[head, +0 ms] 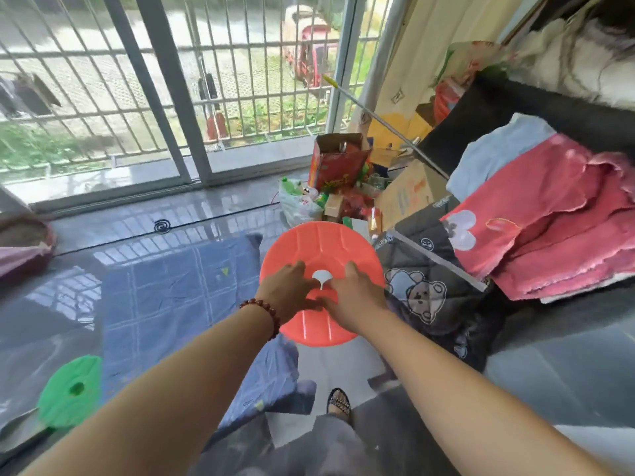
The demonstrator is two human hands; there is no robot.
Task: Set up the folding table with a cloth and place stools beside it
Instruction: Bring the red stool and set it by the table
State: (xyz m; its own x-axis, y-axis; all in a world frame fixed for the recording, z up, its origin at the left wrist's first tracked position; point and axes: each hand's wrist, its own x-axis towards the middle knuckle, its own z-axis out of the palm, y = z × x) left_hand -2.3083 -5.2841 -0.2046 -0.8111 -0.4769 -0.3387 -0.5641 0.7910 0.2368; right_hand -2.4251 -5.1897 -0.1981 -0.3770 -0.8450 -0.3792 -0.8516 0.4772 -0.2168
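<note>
An orange round plastic stool stands just right of the low table, which is draped in a blue checked cloth. My left hand, with a bead bracelet on the wrist, lies flat on the stool's seat left of its centre hole. My right hand lies flat on the seat right of the hole, and the thumbs nearly meet below it. Neither hand curls round anything. A green round stool stands at the table's near left corner.
A pile of boxes and bags sits on the floor behind the orange stool. A dark bear-print quilt and pink blankets lie close on the right. Barred sliding doors close the far side. My sandalled foot stands below the stool.
</note>
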